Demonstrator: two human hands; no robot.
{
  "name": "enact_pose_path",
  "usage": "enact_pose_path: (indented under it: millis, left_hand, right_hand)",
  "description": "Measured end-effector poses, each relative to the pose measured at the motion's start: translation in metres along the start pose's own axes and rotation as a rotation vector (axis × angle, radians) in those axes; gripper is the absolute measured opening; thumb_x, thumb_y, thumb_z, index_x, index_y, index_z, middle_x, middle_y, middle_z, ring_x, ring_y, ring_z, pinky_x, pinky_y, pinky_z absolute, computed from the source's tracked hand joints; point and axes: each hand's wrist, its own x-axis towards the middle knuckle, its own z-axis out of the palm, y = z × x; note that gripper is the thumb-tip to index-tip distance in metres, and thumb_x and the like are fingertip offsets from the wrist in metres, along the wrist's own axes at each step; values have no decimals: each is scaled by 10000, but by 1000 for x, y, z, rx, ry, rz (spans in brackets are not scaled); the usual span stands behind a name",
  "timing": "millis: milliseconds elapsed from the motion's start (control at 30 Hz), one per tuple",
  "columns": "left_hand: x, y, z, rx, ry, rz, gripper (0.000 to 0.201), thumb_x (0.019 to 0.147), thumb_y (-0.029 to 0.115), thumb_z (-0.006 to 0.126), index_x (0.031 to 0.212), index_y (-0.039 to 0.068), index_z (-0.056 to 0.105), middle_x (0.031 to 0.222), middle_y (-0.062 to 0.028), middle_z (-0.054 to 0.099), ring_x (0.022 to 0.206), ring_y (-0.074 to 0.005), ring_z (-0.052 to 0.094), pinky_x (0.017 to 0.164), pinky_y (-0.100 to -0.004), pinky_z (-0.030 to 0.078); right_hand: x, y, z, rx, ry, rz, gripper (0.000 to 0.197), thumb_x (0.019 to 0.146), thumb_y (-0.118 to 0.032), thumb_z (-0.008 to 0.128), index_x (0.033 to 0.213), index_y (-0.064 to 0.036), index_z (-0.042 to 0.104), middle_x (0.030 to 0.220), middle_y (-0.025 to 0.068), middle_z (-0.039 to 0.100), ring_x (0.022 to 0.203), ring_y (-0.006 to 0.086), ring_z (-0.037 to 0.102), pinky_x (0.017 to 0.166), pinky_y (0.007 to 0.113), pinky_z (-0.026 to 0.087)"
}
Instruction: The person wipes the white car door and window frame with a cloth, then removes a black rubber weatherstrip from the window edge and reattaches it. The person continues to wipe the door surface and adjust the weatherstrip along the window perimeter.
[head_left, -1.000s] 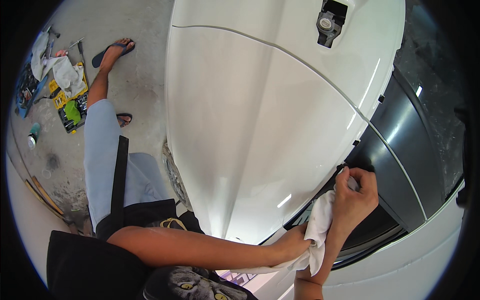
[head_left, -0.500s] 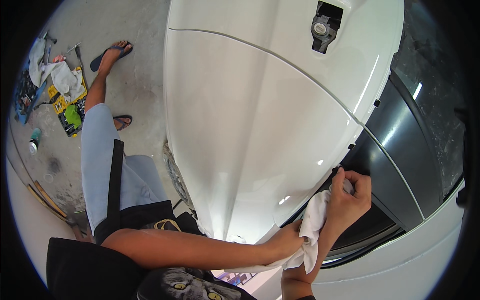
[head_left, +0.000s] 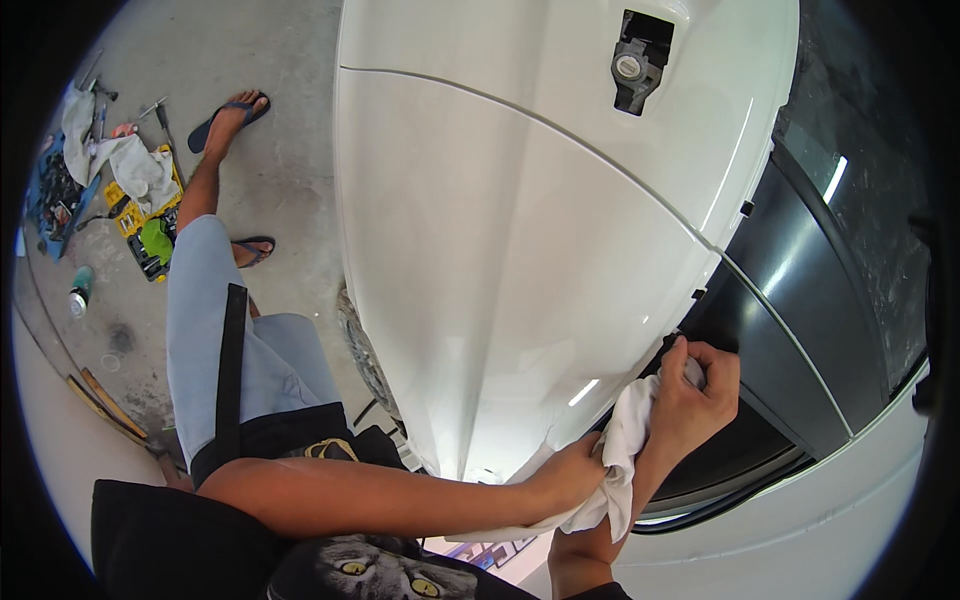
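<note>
A white car body panel (head_left: 520,230) fills the middle of the view, with an open fuel filler recess (head_left: 635,65) near the top. My right hand (head_left: 695,390) is closed on the upper end of a white cloth (head_left: 620,455) and presses it against the dark gap where the panel meets the dark window glass (head_left: 800,300). My left hand (head_left: 570,475) reaches across from the left and grips the lower part of the same cloth, close to the panel's edge.
My legs in light shorts and flip-flops stand on the concrete floor (head_left: 280,120) at left. A yellow tool case (head_left: 140,225), rags and loose tools lie on the floor at far left. A spray can (head_left: 80,290) stands nearby. A wheel (head_left: 365,350) shows under the panel.
The view has shifted slightly. Both hands stay on the cloth at the panel edge, with the right hand working a little lower along the gap.
</note>
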Motion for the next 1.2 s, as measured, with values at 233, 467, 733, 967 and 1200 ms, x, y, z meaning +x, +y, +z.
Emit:
enact_pose_path:
  millis: [233, 467, 733, 967, 1200]
  left_hand:
    - [1, -7, 1, 29, 11, -11, 488, 1037, 352, 402, 1388, 33, 517, 1293, -240, 632, 1211, -383, 598, 1023, -416, 441]
    - [-3, -6, 1, -30, -1, -64, 506, 1028, 297, 442, 1467, 47, 465, 1331, -191, 627, 1233, -313, 590, 1054, -376, 431]
    - [-8, 6, -3, -32, -14, -50, 534, 1023, 300, 456, 1476, 16, 443, 1350, -216, 614, 1248, -343, 591, 1066, -390, 429]
    - [-14, 9, 1, -22, 40, -35, 529, 1052, 334, 390, 1471, 16, 446, 1311, -223, 633, 1215, -337, 612, 1035, -397, 448]
    - [-9, 10, -3, 8, -6, -101, 503, 1038, 265, 440, 1482, 27, 437, 1335, -166, 624, 1207, -256, 614, 1027, -343, 459]
  right_hand:
    - [-1, 1, 2, 29, 21, 27, 169, 689, -3, 801, 753, -55, 653, 736, 48, 598, 610, 222, 592, 553, 337, 469]
    - [0, -2, 0, 15, 2, 10, 157, 689, -6, 791, 745, -47, 650, 735, 56, 594, 606, 225, 591, 555, 337, 473]
    - [0, -4, 0, 31, 6, 59, 137, 734, -28, 780, 762, -29, 646, 746, 57, 607, 638, 218, 593, 599, 339, 474]
    - [-1, -1, -1, 48, 9, 55, 138, 751, -22, 782, 765, -33, 645, 752, 47, 608, 644, 189, 582, 600, 325, 464]
    - [-6, 1, 3, 146, 128, 38, 143, 744, 22, 774, 777, -31, 646, 780, 56, 620, 666, 210, 604, 584, 333, 480]
